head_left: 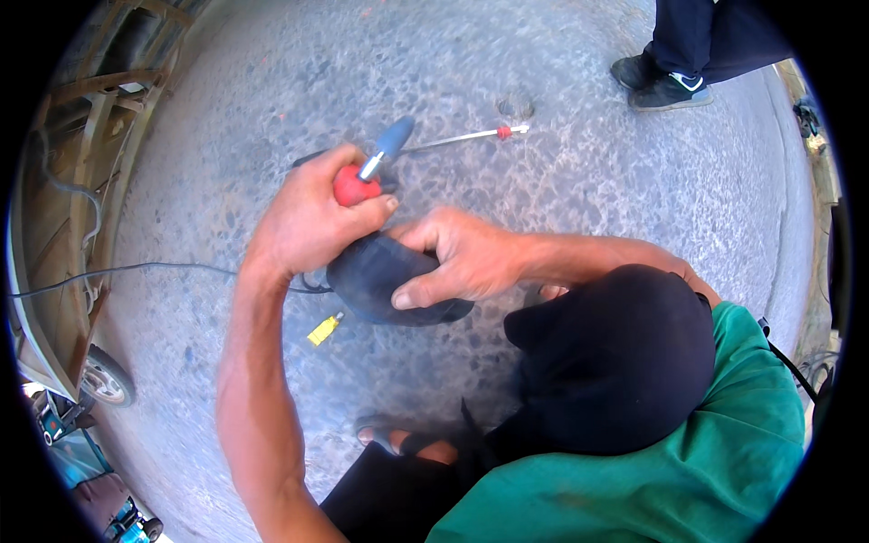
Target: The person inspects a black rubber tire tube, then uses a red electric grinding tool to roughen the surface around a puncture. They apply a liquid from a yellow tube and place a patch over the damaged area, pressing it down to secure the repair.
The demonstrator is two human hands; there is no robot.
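Observation:
My left hand (312,213) is closed around a red tool (355,185) with a silver shaft and a pointed blue tip (395,136). The tip points up and away from me, and its edges look slightly blurred. Below it, my right hand (462,258) grips a dark, rounded, rubbery-looking piece (376,281), thumb on top and fingers behind. The left hand's lower edge overlaps the top of this piece. Just past the hands lies a thin pale rod (466,138) with a red collar. A small yellow piece with a metal end (324,329) rests on the ground nearer me.
A black cord (154,266) runs from the left toward my hands. Wooden framing (86,172) and a small wheel (107,376) stand at the left. At the far right are another person's dark shoes (665,86). A black cap (615,362) and green shirt (625,489) fill the lower right.

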